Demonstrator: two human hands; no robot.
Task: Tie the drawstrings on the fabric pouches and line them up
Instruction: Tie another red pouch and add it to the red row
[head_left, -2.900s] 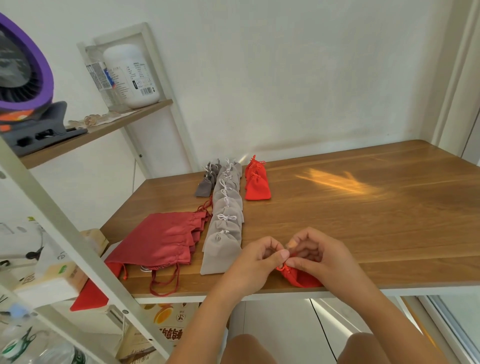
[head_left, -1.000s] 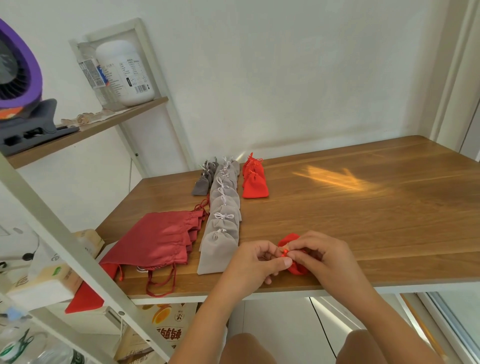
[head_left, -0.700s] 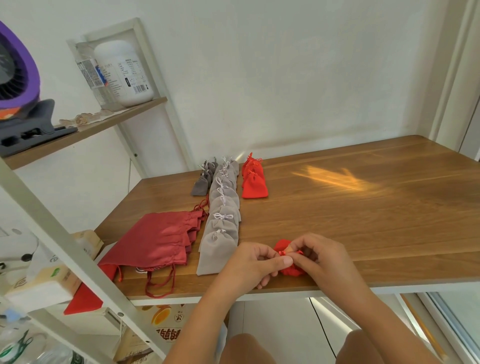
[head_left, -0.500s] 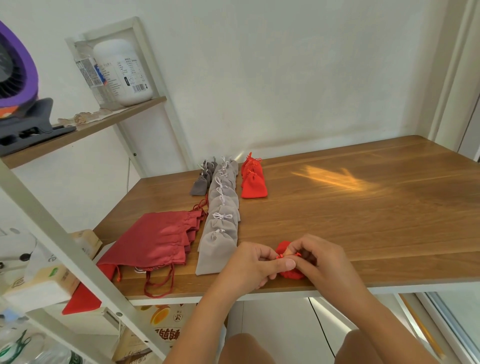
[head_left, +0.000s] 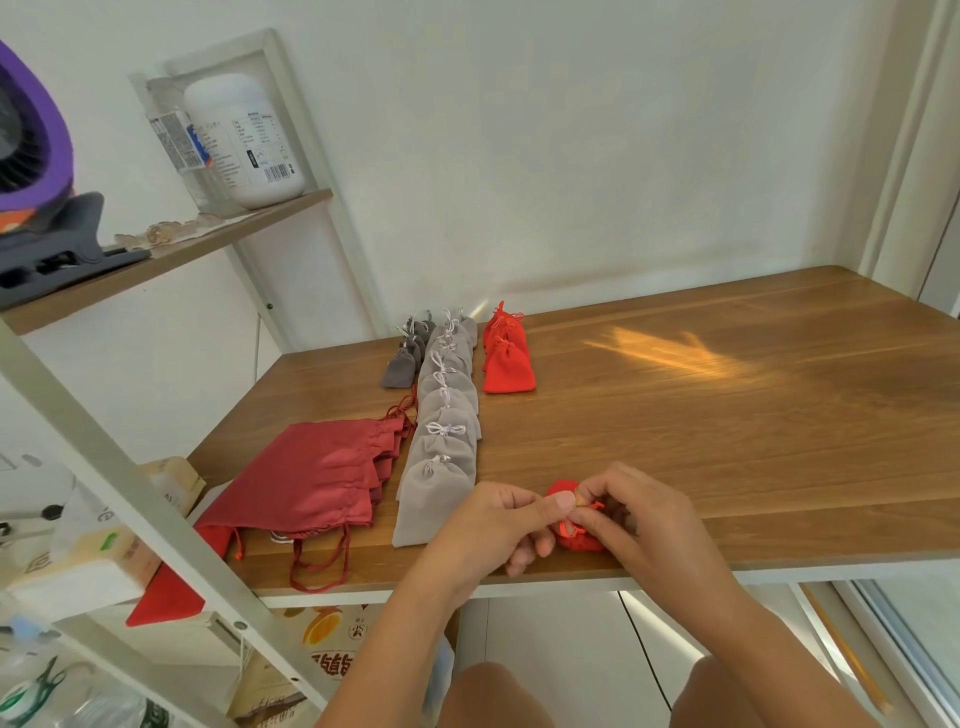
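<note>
A small red pouch (head_left: 571, 540) lies near the front edge of the wooden table (head_left: 727, 415), mostly covered by my fingers. My left hand (head_left: 493, 525) pinches its red drawstring between thumb and forefinger. My right hand (head_left: 623, 514) pinches the other end of the string, fingers curled over the pouch's top. A row of tied light grey pouches (head_left: 441, 447) runs away from me on the left. Beside it sit a short row of tied red pouches (head_left: 506, 358) and a few dark grey pouches (head_left: 408, 353) at the far end.
A pile of larger dark red drawstring bags (head_left: 311, 478) lies at the table's left front corner, cords hanging over the edge. A white shelf frame (head_left: 130, 493) stands on the left, with a white bottle (head_left: 244, 140) and a purple fan (head_left: 31, 156) on its boards.
The red pouch came up from the table's front edge onto the tabletop. Both hands stayed on its drawstring, working the string close together.
</note>
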